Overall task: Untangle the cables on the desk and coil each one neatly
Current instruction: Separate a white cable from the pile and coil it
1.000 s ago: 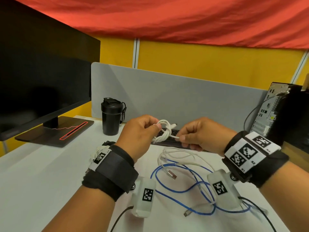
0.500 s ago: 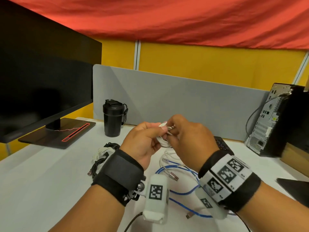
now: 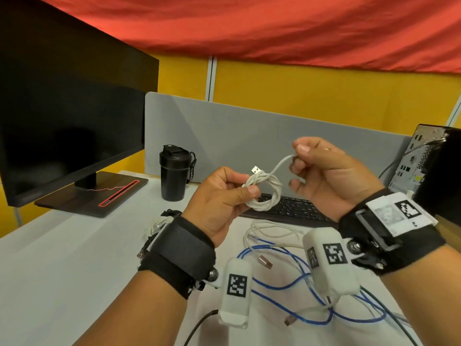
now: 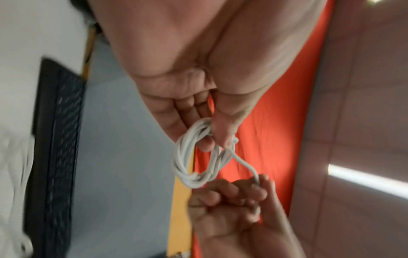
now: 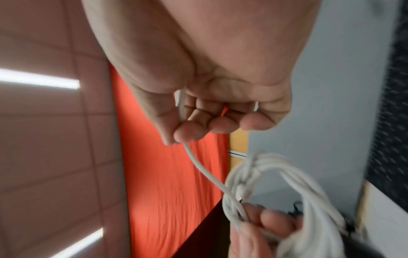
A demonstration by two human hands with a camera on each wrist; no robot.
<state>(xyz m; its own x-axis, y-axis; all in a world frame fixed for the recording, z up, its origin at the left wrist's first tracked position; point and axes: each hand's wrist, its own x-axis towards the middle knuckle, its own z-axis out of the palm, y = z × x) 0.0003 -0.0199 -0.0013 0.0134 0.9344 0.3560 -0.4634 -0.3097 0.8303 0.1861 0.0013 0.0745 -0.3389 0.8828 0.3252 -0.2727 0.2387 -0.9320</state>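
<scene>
My left hand (image 3: 230,189) pinches a small coil of white cable (image 3: 265,194) between thumb and fingers, above the desk; its USB plug (image 3: 256,169) sticks up free. My right hand (image 3: 303,161) grips the cable's loose end and holds it up and to the right of the coil. The left wrist view shows the coil (image 4: 194,157) under my left thumb (image 4: 225,134). In the right wrist view the strand (image 5: 198,164) runs from my right fingers (image 5: 189,131) down to the coil (image 5: 276,183). On the desk lie a tangled blue cable (image 3: 287,287) and a white cable (image 3: 272,232).
A black keyboard (image 3: 291,211) lies behind the hands. A black bottle (image 3: 174,176) and a monitor (image 3: 62,126) stand at the left, a computer tower (image 3: 419,166) at the right. More coiled cables (image 3: 157,226) lie beside my left wrist. A grey partition (image 3: 249,141) backs the desk.
My hands, close together half a second ago, have drawn apart. The right hand has pulled the cable end up and to the right, out from the coil held in the left.
</scene>
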